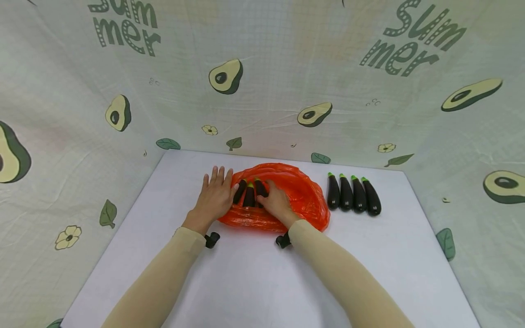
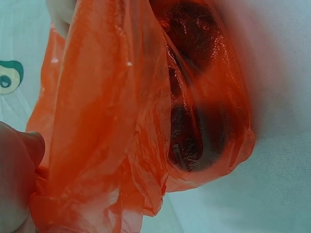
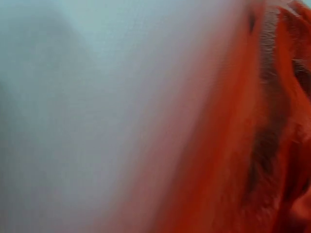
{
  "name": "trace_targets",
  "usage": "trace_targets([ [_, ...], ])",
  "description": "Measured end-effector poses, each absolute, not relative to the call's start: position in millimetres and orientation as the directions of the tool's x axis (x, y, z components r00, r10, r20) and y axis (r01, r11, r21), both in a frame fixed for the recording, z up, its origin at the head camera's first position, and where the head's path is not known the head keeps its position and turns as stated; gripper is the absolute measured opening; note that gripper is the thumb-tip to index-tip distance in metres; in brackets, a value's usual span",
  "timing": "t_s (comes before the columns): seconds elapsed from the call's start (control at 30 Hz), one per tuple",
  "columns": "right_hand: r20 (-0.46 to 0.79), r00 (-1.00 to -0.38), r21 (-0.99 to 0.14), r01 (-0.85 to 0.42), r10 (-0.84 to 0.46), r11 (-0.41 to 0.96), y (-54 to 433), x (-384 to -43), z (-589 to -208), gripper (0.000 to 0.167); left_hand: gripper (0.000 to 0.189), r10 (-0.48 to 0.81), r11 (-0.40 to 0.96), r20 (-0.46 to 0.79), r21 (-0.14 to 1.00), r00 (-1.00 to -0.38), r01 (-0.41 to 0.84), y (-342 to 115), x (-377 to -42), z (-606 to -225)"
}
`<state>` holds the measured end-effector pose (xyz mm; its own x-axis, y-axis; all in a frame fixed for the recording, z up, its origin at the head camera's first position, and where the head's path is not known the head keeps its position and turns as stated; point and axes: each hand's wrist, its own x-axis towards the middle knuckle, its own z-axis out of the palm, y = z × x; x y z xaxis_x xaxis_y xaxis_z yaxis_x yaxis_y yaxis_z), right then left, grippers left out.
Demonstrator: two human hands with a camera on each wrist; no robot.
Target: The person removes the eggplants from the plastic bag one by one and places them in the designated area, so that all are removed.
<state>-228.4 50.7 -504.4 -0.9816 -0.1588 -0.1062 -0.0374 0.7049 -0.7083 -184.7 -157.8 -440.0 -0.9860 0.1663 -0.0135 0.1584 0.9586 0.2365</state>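
A red plastic bag point(image 1: 307, 196) lies spread on the table, its mouth facing up. Inside it three dark eggplants point(image 1: 249, 197) sit side by side, green stem ends away from me. My right hand point(image 1: 279, 203) reaches over the near rim and grips the rightmost of these, an eggplant point(image 1: 260, 187), between thumb and fingers. At the bag's left edge rests my left hand point(image 1: 215, 196), fingers straight and spread, thumb towards the leftmost eggplant. Dark eggplants show through the red plastic point(image 2: 209, 141) in the left wrist view. In the right wrist view the hand is out of sight beside the bag point(image 3: 218, 145).
To the right of the bag, several more eggplants point(image 1: 346, 193) stand in a neat row on the white table point(image 1: 246, 282). A printed cloth point(image 1: 266, 82) with avocados and lettering hangs behind the table and along both sides.
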Motion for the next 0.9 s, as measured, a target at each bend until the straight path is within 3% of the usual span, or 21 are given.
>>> trace_targets([
  [0.33, -0.175, -0.964, -0.793, 0.018, -0.201, 0.608, 66.8, -220.0, -489.1, 0.075, 0.067, 0.156, 0.961, -0.020, 0.236, -0.988, 0.147, -157.4, -184.2, -439.3],
  [0.6, -0.056, -0.976, -0.837, -0.068, -0.210, 0.543, 85.7, -212.4, -488.1, 0.068, 0.067, 0.159, 0.960, -0.021, 0.236, -0.987, 0.149, -157.4, -184.3, -438.9],
  [0.9, 0.002, -0.987, -0.888, -0.076, -0.162, 0.453, 103.2, -209.9, -489.4, 0.067, 0.067, 0.161, 0.957, -0.007, 0.247, -0.987, 0.155, -156.2, -184.1, -439.4],
])
